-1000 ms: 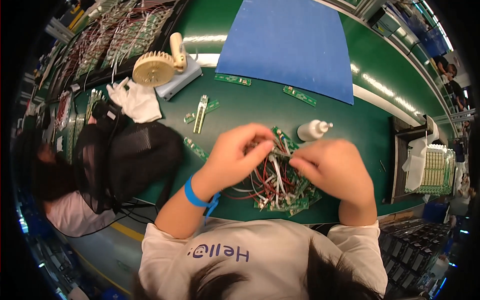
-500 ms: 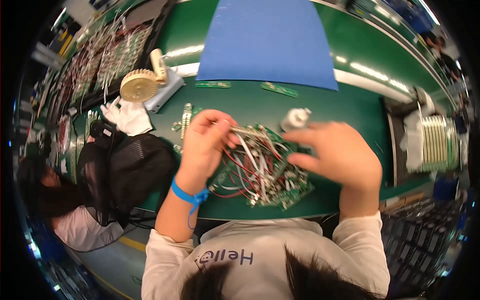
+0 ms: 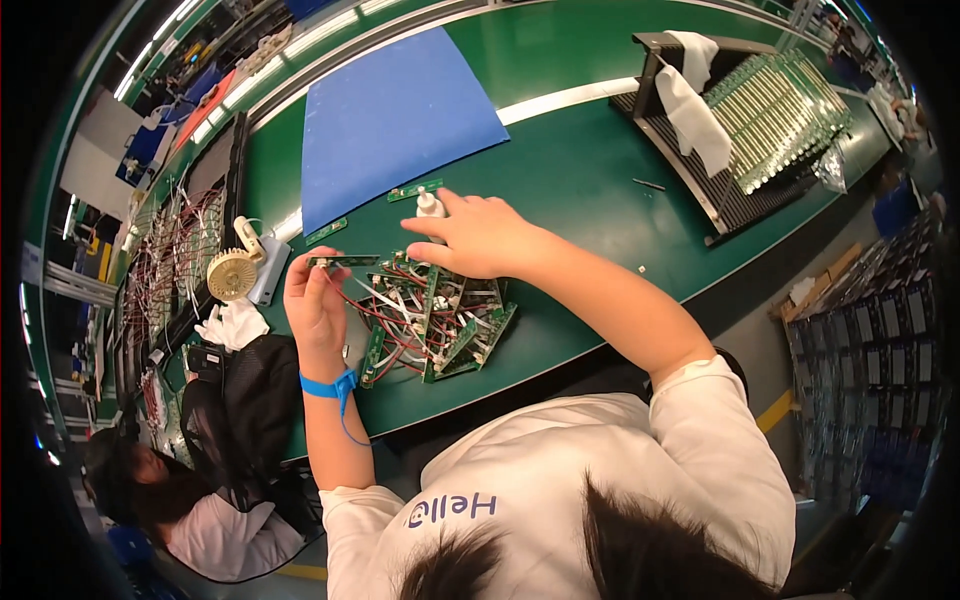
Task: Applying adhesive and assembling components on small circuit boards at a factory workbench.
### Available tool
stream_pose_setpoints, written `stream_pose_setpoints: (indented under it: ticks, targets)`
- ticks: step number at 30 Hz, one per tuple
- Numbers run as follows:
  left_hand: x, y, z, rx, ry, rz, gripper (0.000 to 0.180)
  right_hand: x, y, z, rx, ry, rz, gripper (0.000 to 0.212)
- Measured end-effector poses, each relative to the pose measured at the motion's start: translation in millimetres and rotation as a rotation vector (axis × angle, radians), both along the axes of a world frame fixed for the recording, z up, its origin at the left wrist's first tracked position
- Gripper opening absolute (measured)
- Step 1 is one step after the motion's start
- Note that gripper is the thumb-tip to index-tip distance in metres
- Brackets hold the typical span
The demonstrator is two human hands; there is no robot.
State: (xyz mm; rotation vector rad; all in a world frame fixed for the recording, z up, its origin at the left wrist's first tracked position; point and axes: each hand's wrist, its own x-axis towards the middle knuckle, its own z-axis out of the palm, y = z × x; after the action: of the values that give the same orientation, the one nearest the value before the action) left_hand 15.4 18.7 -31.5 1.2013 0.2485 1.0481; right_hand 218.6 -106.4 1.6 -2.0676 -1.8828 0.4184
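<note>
My left hand (image 3: 317, 308), with a blue strap on its wrist, pinches a narrow green circuit board (image 3: 348, 261) above the table's left part. Red wire runs from near that board toward a heap of wired circuit boards (image 3: 440, 318) lying before me. Reaching over the heap's far side, my right hand (image 3: 480, 238) has its fingers spread around a white bottle (image 3: 430, 205). The bottle stands upright between the fingers, its lower part hidden. I cannot tell whether they grip it.
Beyond the bottle lie a blue mat (image 3: 395, 120) and two board strips (image 3: 415, 188). A yellow fan (image 3: 232, 274) and white gloves (image 3: 232, 325) are at left, near another person (image 3: 230, 530). A black rack (image 3: 690, 150) of boards stands far right.
My view has turned to the right, bringing the rack into fuller sight. The board in my left hand is now held apart from the heap. My right hand has reached the bottle.
</note>
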Motion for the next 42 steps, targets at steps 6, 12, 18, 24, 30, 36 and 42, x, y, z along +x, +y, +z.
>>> stream_pose_setpoints:
  ticks: [6, 12, 18, 24, 30, 36, 42]
  targets:
    - [16, -19, 24, 0.153, -0.085, 0.045, 0.017, 7, 13, -31, 0.358, 0.264, 0.095, 0.033]
    - [24, -34, 60, 0.319, -0.24, 0.376, 0.016, 10, 19, -46, 0.462, 0.298, 0.028, 0.024]
    - [14, -20, 53, -0.084, -0.159, 0.26, 0.028, 15, 24, -43, 0.611, 0.535, -0.167, 0.02]
    - [8, -12, 34, -0.245, -0.196, 0.015, 0.027, 34, 22, -34, 0.693, 1.213, -0.079, 0.052]
    - [16, -34, 48, -0.151, -0.08, -0.071, 0.04, 20, 7, 3, 0.942, 1.255, -0.111, 0.059]
    - [11, -46, 55, -0.22, -0.047, -0.191, 0.042, 27, 12, 53, 1.124, 0.981, -0.037, 0.043]
    - [12, -49, 55, -0.198, 0.012, -0.239, 0.039, 47, 10, 90, 1.387, 0.766, 0.088, 0.037]
